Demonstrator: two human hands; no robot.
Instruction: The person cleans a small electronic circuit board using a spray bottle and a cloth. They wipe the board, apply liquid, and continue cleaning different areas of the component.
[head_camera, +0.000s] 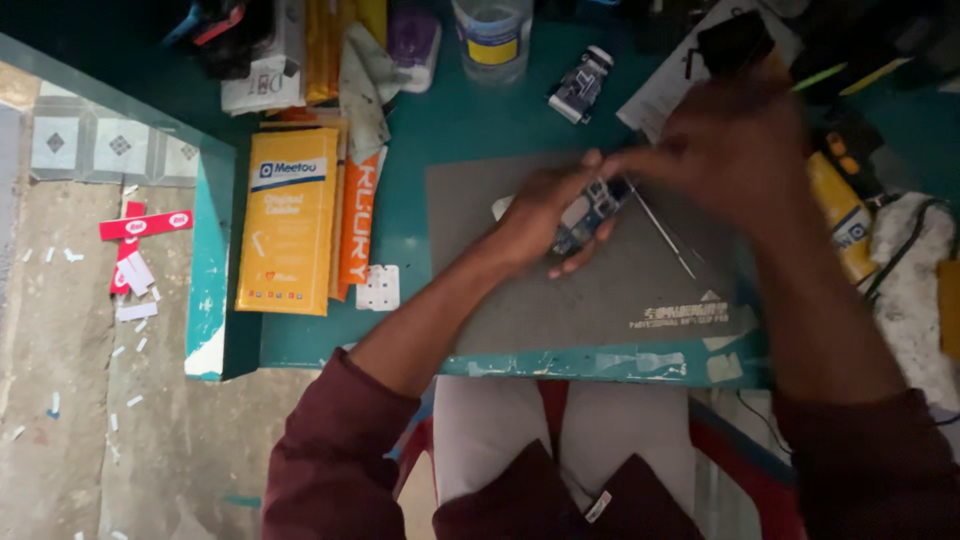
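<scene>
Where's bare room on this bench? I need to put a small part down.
Free: the grey mat's front half, below the left hand, and the teal strip between cloth and mat. Crowded: the back edge and the right side by the right hand.

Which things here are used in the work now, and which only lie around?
In use:
- left hand holding the opened phone
- right hand, blurred, at the phone's top end
- grey work mat beneath them

Lying about:
- yellow packet
- orange packet
- clear plastic jar
- small circuit board
- white cloth
</scene>
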